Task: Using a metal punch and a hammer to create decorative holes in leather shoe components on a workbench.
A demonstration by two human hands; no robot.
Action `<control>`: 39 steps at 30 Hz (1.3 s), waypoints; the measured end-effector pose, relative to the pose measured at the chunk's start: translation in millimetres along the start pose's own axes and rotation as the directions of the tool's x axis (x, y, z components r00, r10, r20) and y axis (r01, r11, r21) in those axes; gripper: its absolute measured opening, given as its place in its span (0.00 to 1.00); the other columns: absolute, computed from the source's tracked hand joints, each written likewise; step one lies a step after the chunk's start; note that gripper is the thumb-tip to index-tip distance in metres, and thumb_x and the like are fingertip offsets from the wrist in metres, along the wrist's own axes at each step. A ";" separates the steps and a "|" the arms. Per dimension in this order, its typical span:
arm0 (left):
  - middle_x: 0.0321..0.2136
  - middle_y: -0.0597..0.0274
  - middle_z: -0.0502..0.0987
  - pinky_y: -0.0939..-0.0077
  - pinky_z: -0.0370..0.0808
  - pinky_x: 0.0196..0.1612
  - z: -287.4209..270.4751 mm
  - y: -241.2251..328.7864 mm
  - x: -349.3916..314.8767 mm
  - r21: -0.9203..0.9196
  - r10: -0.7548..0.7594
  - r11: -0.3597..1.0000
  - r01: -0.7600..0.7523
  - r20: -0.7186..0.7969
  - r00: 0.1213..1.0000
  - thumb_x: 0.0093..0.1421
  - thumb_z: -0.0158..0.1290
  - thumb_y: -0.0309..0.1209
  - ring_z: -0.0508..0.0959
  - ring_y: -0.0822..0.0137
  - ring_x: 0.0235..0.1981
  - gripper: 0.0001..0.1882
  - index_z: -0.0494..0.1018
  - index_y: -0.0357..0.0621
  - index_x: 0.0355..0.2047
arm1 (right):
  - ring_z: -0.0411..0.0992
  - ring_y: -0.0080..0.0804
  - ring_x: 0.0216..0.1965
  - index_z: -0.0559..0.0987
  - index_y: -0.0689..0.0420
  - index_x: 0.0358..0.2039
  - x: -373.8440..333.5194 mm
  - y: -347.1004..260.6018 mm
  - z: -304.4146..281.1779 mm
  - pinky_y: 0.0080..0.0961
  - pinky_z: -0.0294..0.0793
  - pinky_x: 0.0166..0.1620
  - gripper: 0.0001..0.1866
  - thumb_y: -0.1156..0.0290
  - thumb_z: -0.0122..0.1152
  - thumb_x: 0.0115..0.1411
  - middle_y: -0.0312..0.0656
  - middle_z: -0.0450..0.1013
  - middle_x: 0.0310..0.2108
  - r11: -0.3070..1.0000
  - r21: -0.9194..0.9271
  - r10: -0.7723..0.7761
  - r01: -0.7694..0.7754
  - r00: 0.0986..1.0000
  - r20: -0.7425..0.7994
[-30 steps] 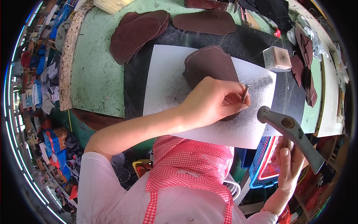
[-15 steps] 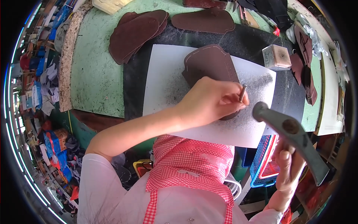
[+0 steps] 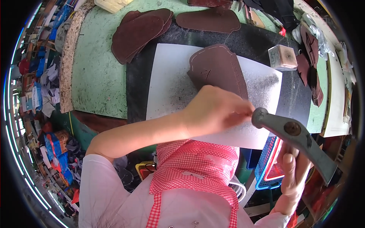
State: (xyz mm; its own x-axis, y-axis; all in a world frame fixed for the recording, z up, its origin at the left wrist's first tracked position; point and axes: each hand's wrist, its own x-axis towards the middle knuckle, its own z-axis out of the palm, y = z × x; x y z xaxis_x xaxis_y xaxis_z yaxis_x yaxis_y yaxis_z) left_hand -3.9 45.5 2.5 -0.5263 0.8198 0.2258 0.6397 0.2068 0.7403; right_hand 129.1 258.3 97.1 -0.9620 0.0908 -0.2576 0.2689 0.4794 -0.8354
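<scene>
My left hand [image 3: 218, 110] reaches across the white board [image 3: 163, 87] with its fingers pinched together, slightly blurred. The slim metal punch seen in that grip half a second ago is now hidden by the fingers and the hammer head. Under and beyond this hand lies a brown leather piece [image 3: 218, 70] with light stitching along its edge and a small mark on its face. My right hand [image 3: 291, 167] is closed around the handle of a grey metal hammer [image 3: 304, 138]. The round face of the hammer is right beside my left fingertips; I cannot tell whether they touch.
Stacked brown leather pieces [image 3: 142, 32] lie at the far left of the green table [image 3: 100, 79], and another leather piece [image 3: 208, 20] lies at the back. A small clear block [image 3: 282, 58] sits on the black mat [image 3: 138, 87]. Blue and red baskets [image 3: 268, 167] stand below the table's front edge.
My left hand has drawn slightly nearer to me, turned, and uncovered the mark on the leather. The hammer head has shifted a little left, up to my left fingertips.
</scene>
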 end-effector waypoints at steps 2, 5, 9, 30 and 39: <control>0.33 0.63 0.81 0.82 0.77 0.39 -1.8 -8.8 3.8 -0.577 -0.330 0.749 0.326 0.102 0.939 0.58 0.57 0.25 0.81 0.76 0.35 0.07 0.76 0.37 0.36 | 0.67 0.23 0.28 0.74 0.63 0.46 -4.5 -0.9 -2.0 0.21 0.65 0.31 0.19 0.61 0.58 0.62 0.38 0.70 0.28 0.994 0.080 0.080 -0.078 0.997 -0.019; 0.31 0.62 0.81 0.83 0.77 0.40 0.2 -7.7 6.8 -0.570 -0.327 0.745 0.348 0.144 0.934 0.58 0.56 0.23 0.80 0.77 0.35 0.05 0.75 0.35 0.35 | 0.51 0.11 0.16 0.70 0.66 0.44 -2.7 1.4 9.5 0.11 0.47 0.20 0.27 0.50 0.49 0.65 0.32 0.63 0.21 0.998 0.017 -0.060 0.064 0.981 -0.184; 0.28 0.62 0.81 0.82 0.77 0.35 0.0 -8.0 3.1 -0.516 -0.266 0.817 0.256 0.057 0.962 0.57 0.58 0.25 0.82 0.74 0.29 0.06 0.77 0.38 0.34 | 0.54 0.14 0.15 0.70 0.65 0.41 -18.3 28.1 1.3 0.14 0.51 0.17 0.26 0.50 0.52 0.63 0.34 0.63 0.18 0.999 0.038 -0.001 0.020 0.902 -0.431; 0.28 0.62 0.81 0.83 0.76 0.36 -5.0 -3.0 -9.6 -0.014 0.029 0.999 -0.028 0.025 0.999 0.58 0.57 0.26 0.82 0.73 0.32 0.05 0.76 0.43 0.35 | 0.56 0.16 0.18 0.72 0.65 0.45 -3.3 -3.8 9.3 0.16 0.54 0.21 0.24 0.54 0.47 0.66 0.32 0.63 0.21 0.926 -0.319 -0.205 0.202 0.979 0.025; 0.32 0.60 0.81 0.81 0.76 0.44 -14.7 -9.5 7.8 -0.561 -0.257 0.739 0.373 0.277 0.926 0.60 0.54 0.25 0.81 0.75 0.36 0.06 0.75 0.35 0.37 | 0.76 0.38 0.32 0.71 0.66 0.33 69.7 -34.8 -88.5 0.32 0.78 0.42 0.09 0.79 0.63 0.56 0.50 0.73 0.30 0.968 -0.211 0.182 0.134 0.198 0.963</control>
State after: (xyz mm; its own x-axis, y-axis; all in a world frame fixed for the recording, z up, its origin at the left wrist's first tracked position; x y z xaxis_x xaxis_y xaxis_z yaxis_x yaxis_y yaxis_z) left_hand -22.3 42.1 6.5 -0.4963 0.8539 -0.1565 -0.0383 0.1586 0.9866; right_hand 48.5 325.2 151.2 -0.0955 -0.7354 -0.6708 0.1215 0.6603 -0.7411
